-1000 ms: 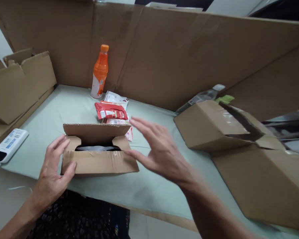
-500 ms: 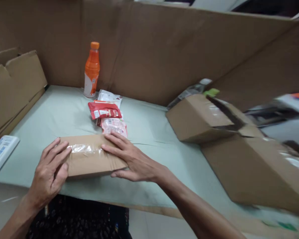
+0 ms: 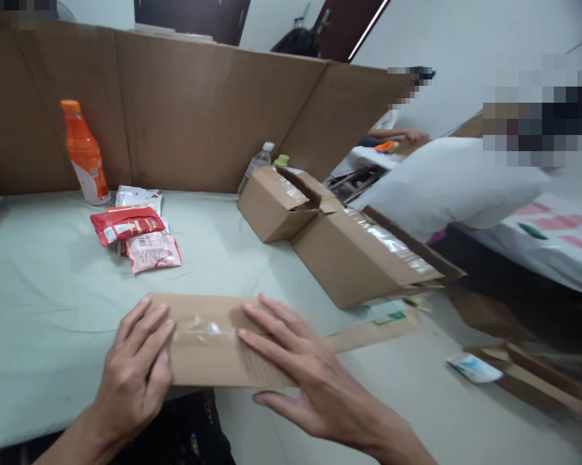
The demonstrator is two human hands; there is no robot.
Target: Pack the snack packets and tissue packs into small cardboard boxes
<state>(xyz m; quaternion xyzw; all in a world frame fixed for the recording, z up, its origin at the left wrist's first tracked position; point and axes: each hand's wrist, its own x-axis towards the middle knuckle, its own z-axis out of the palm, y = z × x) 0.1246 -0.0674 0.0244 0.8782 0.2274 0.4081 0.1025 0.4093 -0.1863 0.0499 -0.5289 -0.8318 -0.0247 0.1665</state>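
A small closed cardboard box with clear tape on top lies at the table's near edge. My left hand rests flat on its left end, fingers stretched out. Flat on the box's right half lies my right hand, its fingers spread across the lid. Neither hand grips anything.
An orange drink bottle stands at the back left, with red and white snack packets in front of it. Two larger cardboard boxes and a water bottle sit to the right. Cardboard walls fence the green-covered table. Another person's white sleeve is at right.
The box's lid flap has been folded shut and both hands now press flat on top. My view has swung to the right, bringing a neighbouring person and table into sight.
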